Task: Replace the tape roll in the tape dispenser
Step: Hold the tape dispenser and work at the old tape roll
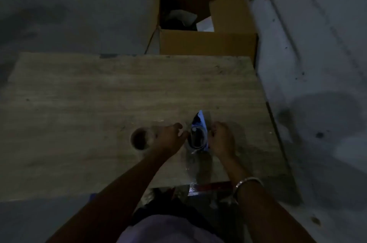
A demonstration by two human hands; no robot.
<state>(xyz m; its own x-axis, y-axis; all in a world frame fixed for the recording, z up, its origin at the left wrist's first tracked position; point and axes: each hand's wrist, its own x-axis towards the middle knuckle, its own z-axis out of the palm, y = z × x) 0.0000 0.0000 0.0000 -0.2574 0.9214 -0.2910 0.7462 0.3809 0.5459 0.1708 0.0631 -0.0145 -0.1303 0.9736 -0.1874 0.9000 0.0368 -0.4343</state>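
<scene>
So it's pretty dark here, but you've got both hands on the tape dispenser (198,135), which sits on the wooden table (99,103) right of centre, toward the near edge. Your left hand (170,137) is pressed against the dispenser's 9 o'clock side, fingers curled in at the middle of it. Your right hand (220,137) is curled around the 3 o'clock side, and there's a bangle (248,182) on that wrist. Both look closed on the dispenser, though the fingertips are too murky to make out exactly.

A tape roll (140,139) lies flat on the table just at 9 o'clock of your left hand, partly hidden behind it. Past the table's far edge, at 12 o'clock, an open cardboard box (206,42) stands on the floor.
</scene>
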